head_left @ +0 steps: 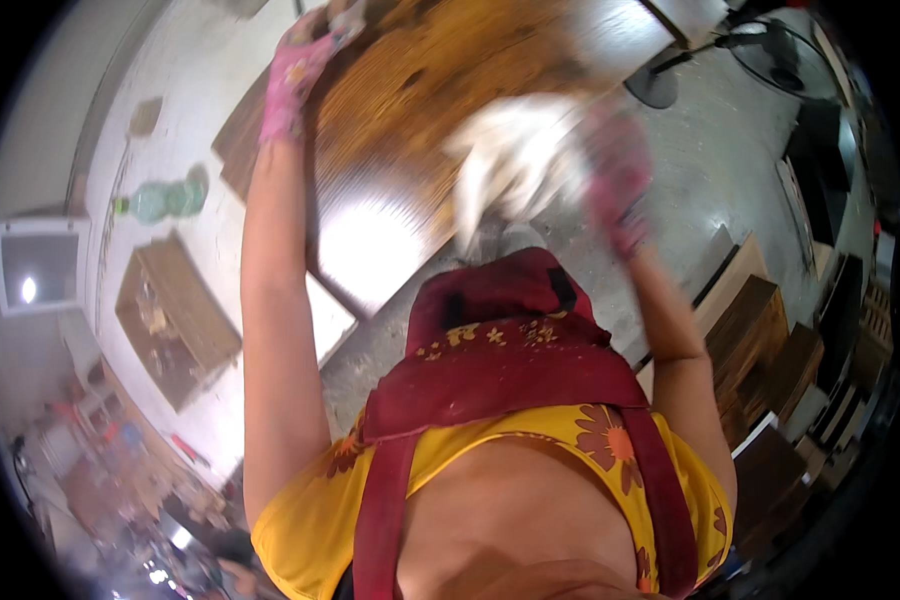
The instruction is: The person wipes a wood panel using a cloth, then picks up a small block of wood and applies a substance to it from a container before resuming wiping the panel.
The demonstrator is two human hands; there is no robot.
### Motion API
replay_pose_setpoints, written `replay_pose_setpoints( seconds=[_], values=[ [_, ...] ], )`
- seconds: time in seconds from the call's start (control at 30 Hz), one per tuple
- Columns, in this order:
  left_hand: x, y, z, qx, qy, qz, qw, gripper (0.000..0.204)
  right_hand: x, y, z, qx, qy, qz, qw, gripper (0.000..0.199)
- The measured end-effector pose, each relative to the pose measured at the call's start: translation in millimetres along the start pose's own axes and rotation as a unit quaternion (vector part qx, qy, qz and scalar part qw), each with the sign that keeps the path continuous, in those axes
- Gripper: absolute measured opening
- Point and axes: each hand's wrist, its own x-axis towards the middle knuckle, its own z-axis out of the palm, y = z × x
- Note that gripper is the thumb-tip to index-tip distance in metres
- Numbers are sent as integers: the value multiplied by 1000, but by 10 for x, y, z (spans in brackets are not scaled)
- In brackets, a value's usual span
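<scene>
The blurred right hand [618,175] seems closed on a white cloth [520,150]; the left hand [303,72], its grip unclear, likely steadies the wooden board [400,130] on the white worktop [225,238] from its far left.

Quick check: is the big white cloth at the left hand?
No, the white cloth is at the right hand, while the left hand is over by the wooden board's far left side.
</scene>
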Motion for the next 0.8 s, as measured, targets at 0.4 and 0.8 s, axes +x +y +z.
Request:
replay_pose_setpoints(
  seconds=[0.4, 0.8],
  values=[
    [-2, 226, 145, -98, -69, -15, 993, 50, -716, -1492, 1331, 80, -153, -306, 936, 38],
    [-27, 341, 72, -40, -59, -14, 997, 64, 131, -199, -74, -191, -85, -243, 947, 52]
  ],
)
